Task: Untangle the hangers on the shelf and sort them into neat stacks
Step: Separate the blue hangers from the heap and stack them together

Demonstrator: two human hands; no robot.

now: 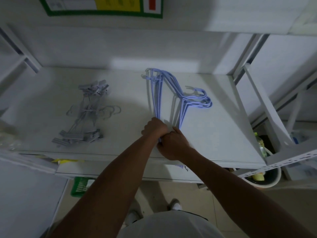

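A bundle of several light purple hangers (164, 93) stands on edge on the white shelf (214, 134), hooks pointing right near the shelf's right side. My left hand (155, 127) grips the near end of the bundle from the left. Pressed against it, my right hand (173, 143) grips the same end from the right. To the left lies a loose stack of grey clip hangers (85, 114), flat on the shelf and apart from both hands.
White shelf posts rise at the left (25, 60) and right (267, 107). A bin (264, 177) with bottles stands on the floor at the right. A green basket (80, 186) sits under the shelf. A poster (103, 7) hangs on the back wall.
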